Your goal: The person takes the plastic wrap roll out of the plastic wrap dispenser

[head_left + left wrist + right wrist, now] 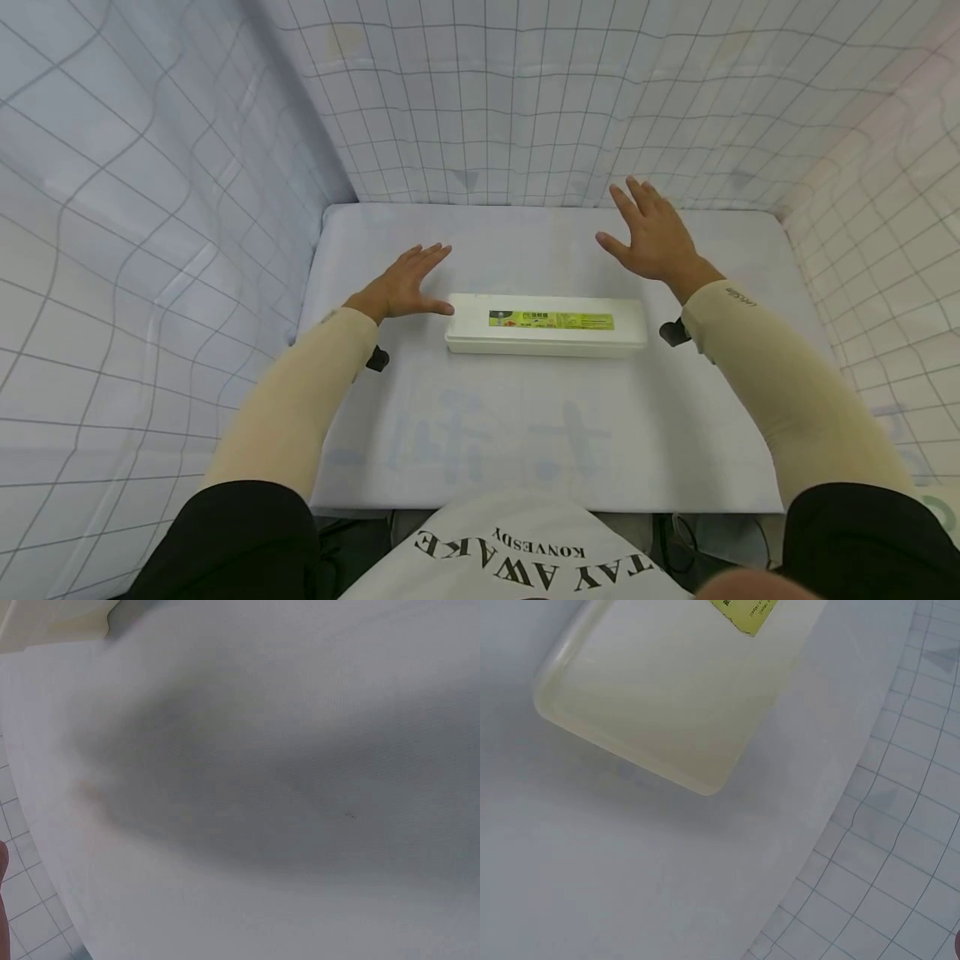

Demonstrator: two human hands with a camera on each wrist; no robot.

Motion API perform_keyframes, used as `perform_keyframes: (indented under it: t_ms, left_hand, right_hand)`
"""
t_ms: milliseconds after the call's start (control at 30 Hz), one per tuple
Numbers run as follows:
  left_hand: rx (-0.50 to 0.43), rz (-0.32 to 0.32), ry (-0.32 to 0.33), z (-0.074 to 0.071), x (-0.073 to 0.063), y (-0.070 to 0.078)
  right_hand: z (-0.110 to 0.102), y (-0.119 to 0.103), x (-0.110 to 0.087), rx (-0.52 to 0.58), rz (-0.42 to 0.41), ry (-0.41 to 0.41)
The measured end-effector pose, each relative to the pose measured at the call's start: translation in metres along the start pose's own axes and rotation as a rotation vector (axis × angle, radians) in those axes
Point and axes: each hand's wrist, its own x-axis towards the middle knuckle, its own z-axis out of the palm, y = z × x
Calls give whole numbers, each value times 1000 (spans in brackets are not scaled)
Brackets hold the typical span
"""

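A long white lidded plastic box (547, 342) lies crosswise on the white-covered table, with a yellow-green label (551, 320) on its lid. My left hand (401, 286) is held with fingers spread beside the box's left end, the thumb tip overlapping that corner in the head view. My right hand (656, 238) is raised beyond the box's right end, fingers apart and holding nothing. The right wrist view shows the box's rounded end (652, 727) and part of the label; in the left wrist view only a box corner (67, 619) appears at the top.
White grid-patterned cloth walls (510, 108) rise behind the table (487, 450) and along both sides. Small black wrist cameras (674, 333) hang under the cream sleeves. Cables (678, 537) and objects show below the table's front edge.
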Motion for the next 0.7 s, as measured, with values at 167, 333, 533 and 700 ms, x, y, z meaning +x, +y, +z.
perform_keyframes:
  t_ms: [167,333,533,700]
  left_hand:
    - [5,38,-11,9,0,3]
    - [2,57,-15,15,-1,8]
    - [-13,36,-17,21,-3,10]
    - [-27,36,-14,27,-3,8]
  right_hand:
    - [0,-6,-1,4,-16,-10]
    - [1,-13,-1,9,-73,-12]
    - [6,-22,-1,-16,-145,-20]
    - [9,-28,-1,-40,-183,-28]
